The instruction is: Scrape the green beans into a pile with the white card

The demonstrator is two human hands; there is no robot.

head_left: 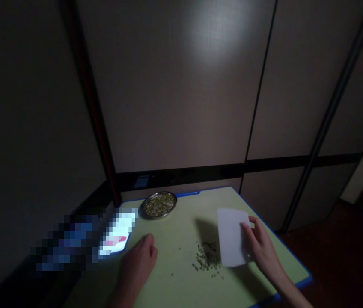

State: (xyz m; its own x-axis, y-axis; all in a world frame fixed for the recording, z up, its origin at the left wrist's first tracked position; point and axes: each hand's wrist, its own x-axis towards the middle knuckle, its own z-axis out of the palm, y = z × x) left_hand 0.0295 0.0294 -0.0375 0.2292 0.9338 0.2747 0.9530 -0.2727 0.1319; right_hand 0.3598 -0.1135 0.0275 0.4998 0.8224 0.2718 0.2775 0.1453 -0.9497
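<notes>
My right hand grips a white sheet of paper or thin card by its right edge, thumb on the near face. The sheet is tilted up over the table, beside a loose pile of small dark grains or seeds. A few stray grains lie apart from the pile. To the left, my left hand is closed in a fist at the table surface; whether anything is inside its curled fingers is hidden. Beyond it, a round metal plate holds many small greenish and pale grains.
The pale green table has a blue edge. A bright pixelated screen is at its left side, with a dark blurred area further left. Large panelled doors rise right behind the table. Dark floor shows at right.
</notes>
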